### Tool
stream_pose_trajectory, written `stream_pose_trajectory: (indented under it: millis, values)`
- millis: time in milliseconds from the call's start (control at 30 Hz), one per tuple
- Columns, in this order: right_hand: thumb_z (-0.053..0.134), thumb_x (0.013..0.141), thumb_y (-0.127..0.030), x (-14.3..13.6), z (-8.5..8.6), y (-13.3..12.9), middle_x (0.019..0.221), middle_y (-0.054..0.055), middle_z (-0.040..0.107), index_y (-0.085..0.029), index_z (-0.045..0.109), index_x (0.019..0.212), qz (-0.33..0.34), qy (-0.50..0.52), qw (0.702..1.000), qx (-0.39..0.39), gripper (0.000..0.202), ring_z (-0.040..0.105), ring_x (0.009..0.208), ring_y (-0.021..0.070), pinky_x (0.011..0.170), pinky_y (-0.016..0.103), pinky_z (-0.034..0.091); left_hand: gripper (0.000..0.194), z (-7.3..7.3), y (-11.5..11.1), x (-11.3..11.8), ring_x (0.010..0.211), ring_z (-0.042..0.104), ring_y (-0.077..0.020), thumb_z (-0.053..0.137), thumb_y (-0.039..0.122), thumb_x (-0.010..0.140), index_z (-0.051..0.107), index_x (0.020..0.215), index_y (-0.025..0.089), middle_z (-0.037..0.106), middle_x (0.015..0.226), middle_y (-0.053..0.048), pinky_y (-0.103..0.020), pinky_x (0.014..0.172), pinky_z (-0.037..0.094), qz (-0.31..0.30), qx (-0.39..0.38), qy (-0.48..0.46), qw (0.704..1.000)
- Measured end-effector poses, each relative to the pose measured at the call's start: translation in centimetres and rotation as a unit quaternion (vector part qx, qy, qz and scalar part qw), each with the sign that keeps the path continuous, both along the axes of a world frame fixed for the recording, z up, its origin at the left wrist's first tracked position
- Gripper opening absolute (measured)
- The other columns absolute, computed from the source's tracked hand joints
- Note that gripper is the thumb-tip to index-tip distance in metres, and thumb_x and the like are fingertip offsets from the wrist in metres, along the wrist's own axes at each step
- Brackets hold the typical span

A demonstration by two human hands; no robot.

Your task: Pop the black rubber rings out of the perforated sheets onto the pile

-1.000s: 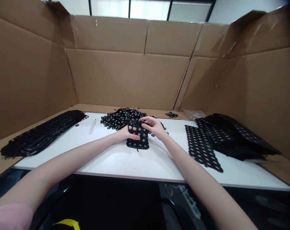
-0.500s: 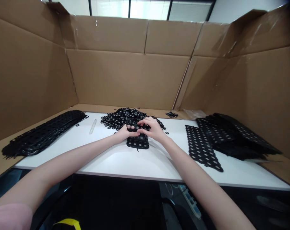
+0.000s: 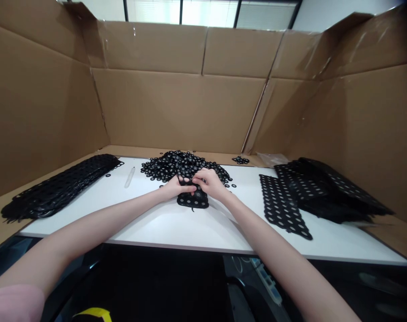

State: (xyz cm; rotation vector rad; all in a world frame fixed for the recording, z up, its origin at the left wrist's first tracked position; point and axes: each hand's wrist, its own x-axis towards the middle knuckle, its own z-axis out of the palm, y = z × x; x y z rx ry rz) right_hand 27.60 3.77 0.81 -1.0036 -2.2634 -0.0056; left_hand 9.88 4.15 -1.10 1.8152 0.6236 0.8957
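Observation:
A black perforated sheet with rows of round holes lies at the middle of the white table, its upper part covered by my hands. My left hand grips its left side, thumb across the top. My right hand is closed in a pinch over the sheet's upper right part, its fingertips close to the left thumb; whatever is between them is too small to make out. Right behind both hands rises a heap of small black rings.
A thick stack of black strips lies on the left, with a white pen-like tool beside it. On the right are a flat perforated sheet and a pile of such sheets. Cardboard walls enclose the table.
My right hand's fingers have drawn together from a wider curl into a pinch, nearer the left thumb. The left hand keeps its hold on the sheet.

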Motion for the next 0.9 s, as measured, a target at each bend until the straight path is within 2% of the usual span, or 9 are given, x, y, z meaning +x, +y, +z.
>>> stream_pose_trajectory:
  millis: [233, 333, 433, 500, 700, 900]
  values:
    - [0.048, 0.078, -0.015, -0.8, -0.4, 0.0, 0.053, -0.001, 0.051, -0.017, 0.054, 0.052, -0.071, 0.064, 0.995, -0.033, 0.027, 0.045, 0.058, 0.0121, 0.059, 0.024, 0.031, 0.026, 0.0, -0.2, 0.0, 0.061, 0.056, -0.0124, 0.070, 0.035, 0.067, 0.066, 0.063, 0.011, 0.064, 0.064, -0.003, -0.023, 0.061, 0.043, -0.003, -0.006, 0.002, 1.000]
    - [0.047, 0.080, -0.018, -0.3, -0.3, 0.2, 0.056, 0.000, 0.055, -0.017, 0.058, 0.056, -0.034, 0.091, 0.994, -0.055, 0.026, 0.048, 0.059, 0.0123, 0.060, 0.024, 0.035, 0.025, 0.0, -0.2, 0.0, 0.062, 0.057, -0.0128, 0.070, 0.035, 0.068, 0.066, 0.062, 0.011, 0.065, 0.064, -0.004, -0.024, 0.062, 0.043, -0.001, -0.018, -0.008, 1.000]
    - [0.054, 0.078, -0.027, 0.7, 0.1, 0.3, 0.071, 0.002, 0.063, -0.018, 0.066, 0.071, 0.043, 0.106, 0.990, -0.085, 0.017, 0.055, 0.070, 0.0142, 0.067, 0.025, 0.040, 0.026, 0.0, -0.1, -0.1, 0.062, 0.057, -0.0134, 0.070, 0.035, 0.067, 0.065, 0.062, 0.011, 0.064, 0.064, -0.004, -0.025, 0.064, 0.042, 0.004, -0.025, -0.020, 0.999]
    - [0.060, 0.075, -0.029, 1.3, 0.3, 0.3, 0.077, 0.003, 0.065, -0.018, 0.068, 0.080, 0.070, 0.113, 0.986, -0.103, 0.015, 0.058, 0.073, 0.0151, 0.068, 0.026, 0.042, 0.026, 0.1, -0.1, -0.1, 0.063, 0.057, -0.0137, 0.070, 0.035, 0.068, 0.065, 0.061, 0.011, 0.064, 0.062, -0.004, -0.026, 0.065, 0.042, 0.003, -0.025, -0.018, 1.000]
    - [0.057, 0.076, -0.022, 1.1, 0.2, 0.4, 0.072, 0.004, 0.065, -0.019, 0.070, 0.077, 0.044, 0.107, 0.991, -0.062, 0.013, 0.056, 0.074, 0.0166, 0.071, 0.030, 0.042, 0.028, 0.3, -0.1, -0.2, 0.062, 0.055, -0.0134, 0.069, 0.037, 0.067, 0.064, 0.059, 0.010, 0.062, 0.061, -0.004, -0.026, 0.064, 0.040, 0.003, -0.023, -0.014, 1.000]
    - [0.053, 0.076, -0.022, 0.6, -0.2, 0.9, 0.076, 0.005, 0.068, -0.016, 0.069, 0.072, 0.039, 0.141, 0.980, -0.137, 0.017, 0.058, 0.076, 0.0184, 0.072, 0.031, 0.042, 0.027, 0.1, 0.2, -0.2, 0.063, 0.055, -0.0141, 0.071, 0.036, 0.066, 0.065, 0.061, 0.010, 0.063, 0.062, -0.005, -0.027, 0.065, 0.041, -0.001, -0.036, -0.018, 0.999]
